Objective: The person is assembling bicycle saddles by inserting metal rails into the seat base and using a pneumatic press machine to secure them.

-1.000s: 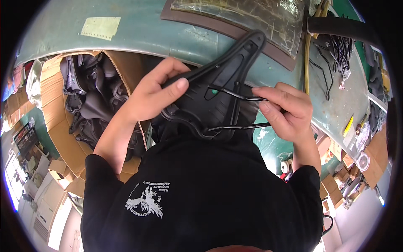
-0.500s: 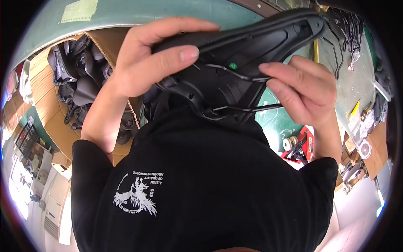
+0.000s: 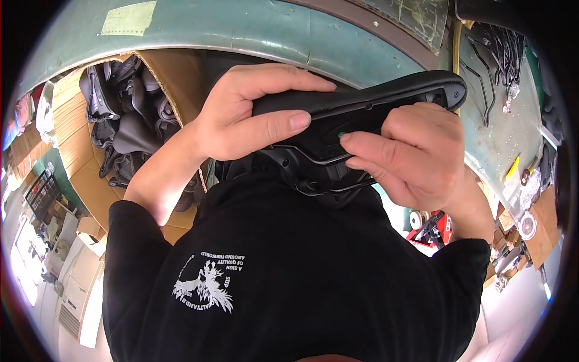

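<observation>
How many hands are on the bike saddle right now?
2. The left hand grips the black bicycle saddle at its wide rear end; the right hand holds its underside by the metal rails.

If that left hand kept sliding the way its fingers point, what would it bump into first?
The left hand grips the black bicycle saddle, fingers pointing right along it. Going straight on, it would probably meet the right hand first, which holds the same saddle, though depth is hard to judge.

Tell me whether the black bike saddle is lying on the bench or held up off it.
Held up. The black saddle is gripped in the left hand and the right hand, close to the person's chest, with the green bench behind it.
</observation>
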### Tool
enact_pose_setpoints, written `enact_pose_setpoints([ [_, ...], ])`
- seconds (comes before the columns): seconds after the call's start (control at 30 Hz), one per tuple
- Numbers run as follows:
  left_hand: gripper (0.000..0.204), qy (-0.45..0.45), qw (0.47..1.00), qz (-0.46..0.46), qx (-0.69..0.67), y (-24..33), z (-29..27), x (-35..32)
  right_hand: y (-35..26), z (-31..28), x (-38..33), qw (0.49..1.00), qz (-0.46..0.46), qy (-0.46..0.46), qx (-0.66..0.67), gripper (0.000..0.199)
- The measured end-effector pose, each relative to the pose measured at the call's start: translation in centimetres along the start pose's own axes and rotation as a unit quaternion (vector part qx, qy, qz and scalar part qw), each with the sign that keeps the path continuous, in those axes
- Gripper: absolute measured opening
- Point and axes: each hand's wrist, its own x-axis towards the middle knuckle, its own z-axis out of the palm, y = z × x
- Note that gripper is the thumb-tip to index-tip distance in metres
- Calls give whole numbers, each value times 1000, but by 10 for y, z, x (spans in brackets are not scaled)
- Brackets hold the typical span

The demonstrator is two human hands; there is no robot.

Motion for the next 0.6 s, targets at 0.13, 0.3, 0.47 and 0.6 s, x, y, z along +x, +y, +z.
enact_pose_setpoints([
  [0.13, 53, -1, 1000, 2, 20, 0, 0, 5, 2, -1, -1, 1000, 24, -2, 9, 28],
  [0.3, 48, -28, 995, 35, 87, 8, 0, 17, -1, 2, 5, 1000, -5, 15, -27, 19],
  [0.47, 35, 29, 997, 34, 56, 14, 1, 20, 13, -8, 13, 999, -18, 0, -29, 26],
  [0.6, 34, 190, 980, -23, -49, 27, 3, 33, 25, -32, 31, 973, 23, 204, -109, 47],
])
